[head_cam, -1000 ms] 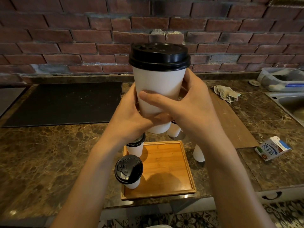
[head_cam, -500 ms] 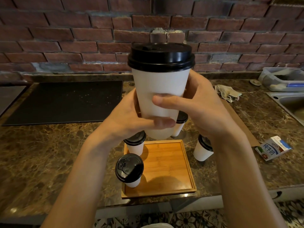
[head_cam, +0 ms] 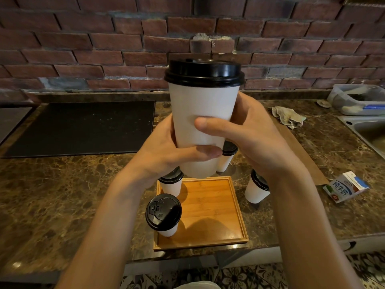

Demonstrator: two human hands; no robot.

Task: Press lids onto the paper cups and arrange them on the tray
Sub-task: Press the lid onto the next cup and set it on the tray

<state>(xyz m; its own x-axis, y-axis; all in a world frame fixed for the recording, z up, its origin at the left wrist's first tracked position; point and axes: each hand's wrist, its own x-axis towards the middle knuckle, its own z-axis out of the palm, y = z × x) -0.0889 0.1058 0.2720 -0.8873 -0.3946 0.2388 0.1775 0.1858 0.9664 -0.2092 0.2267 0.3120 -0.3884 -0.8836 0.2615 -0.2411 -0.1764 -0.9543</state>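
Dim warm light, soft shadows on the tray (head_cam: pixel 237 207), wide-angle bending at edges.

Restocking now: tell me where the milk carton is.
Head view: the milk carton lies on the marble counter at right, past the lidded cup standing right of the wooden tray.

wall: red-brown brick wall (head_cam: pixel 83 49) at back | surface: dark brown veined marble surface (head_cam: pixel 52 195) | left: flat black panel (head_cam: pixel 83 128) on it | right edge: steel sink (head_cam: pixel 370 132) | floor: floral-patterned tile floor (head_cam: pixel 239 276) below front edge | light: soft, dim
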